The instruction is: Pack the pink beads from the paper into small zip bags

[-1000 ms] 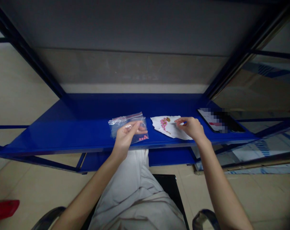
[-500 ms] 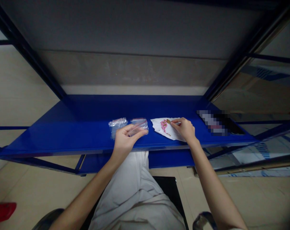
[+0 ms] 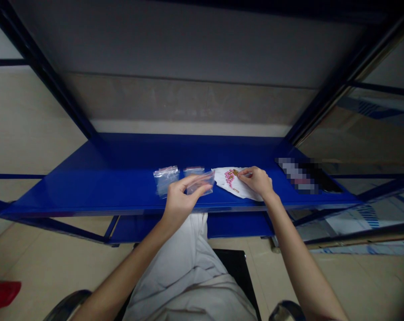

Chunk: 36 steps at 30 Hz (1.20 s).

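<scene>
Between thumb and fingers my left hand [image 3: 184,194] grips a clear zip bag [image 3: 206,183], tilted with its mouth toward the right. Beside that hand lie more clear zip bags [image 3: 166,178], and another bag [image 3: 193,170] shows partly behind it. My right hand [image 3: 257,180] pinches at small gold pieces [image 3: 234,173] over a white sheet [image 3: 246,192]. Pink beads [image 3: 229,177] are heaped on the sheet, with a thin gold piece [image 3: 235,190] near its front edge. Whether a piece sits between my right fingertips is too small to tell.
The blue shelf [image 3: 121,178] carries everything, with blue uprights [image 3: 64,84] at both sides. A dark packet [image 3: 324,178], partly blurred out, lies at its right end. Below is a lower blue shelf [image 3: 238,223]. A red object [image 3: 3,294] is on the floor at left.
My left hand has moved right with the zip bag, bringing it up to the sheet's left edge and uncovering another bag behind. The right hand stays over the gold pieces.
</scene>
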Available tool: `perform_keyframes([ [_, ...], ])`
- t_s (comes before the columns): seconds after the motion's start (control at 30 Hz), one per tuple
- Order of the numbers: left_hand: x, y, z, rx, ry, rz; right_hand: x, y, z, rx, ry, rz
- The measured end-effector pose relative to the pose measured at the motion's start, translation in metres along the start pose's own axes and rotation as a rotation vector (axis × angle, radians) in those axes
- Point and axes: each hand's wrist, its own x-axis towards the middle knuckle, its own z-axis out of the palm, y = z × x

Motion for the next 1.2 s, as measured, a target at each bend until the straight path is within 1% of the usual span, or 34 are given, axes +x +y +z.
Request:
perform_keyframes([
  [0.17, 0.0, 0.001, 0.0, 0.136, 0.021, 0.141, 0.001, -0.002, -0.001, 0.006, 0.002, 0.006],
  [0.37, 0.001, 0.006, 0.001, 0.147, 0.022, 0.159, 0.001, -0.003, 0.0, 0.011, -0.004, 0.014],
  [0.47, 0.001, 0.003, 0.001, 0.161, 0.037, 0.163, -0.001, -0.005, -0.002, 0.014, -0.005, 0.035],
  [0.53, 0.001, -0.001, 0.0, 0.18, 0.054, 0.17, -0.003, -0.008, -0.007, 0.016, 0.009, 0.043],
  [0.6, 0.001, -0.004, 0.0, 0.212, 0.071, 0.201, -0.006, -0.013, -0.016, 0.019, 0.037, 0.03],
  [0.67, 0.001, -0.006, 0.0, 0.261, 0.079, 0.25, -0.01, -0.022, -0.029, 0.047, 0.062, -0.028],
  [0.8, 0.003, -0.01, 0.001, 0.396, 0.053, 0.355, -0.028, -0.049, -0.061, 0.199, 0.085, -0.246],
  [0.93, 0.004, -0.014, 0.003, 0.546, 0.014, 0.433, -0.052, -0.081, -0.094, 0.298, -0.055, -0.435],
  [1.0, 0.004, -0.014, 0.004, 0.599, -0.004, 0.459, -0.061, -0.093, -0.105, 0.258, -0.089, -0.497],
  [1.07, 0.003, -0.015, 0.006, 0.634, -0.032, 0.474, -0.065, -0.103, -0.111, 0.169, -0.103, -0.536],
  [1.2, 0.002, -0.016, 0.01, 0.711, -0.085, 0.493, -0.066, -0.117, -0.115, -0.043, -0.12, -0.524],
])
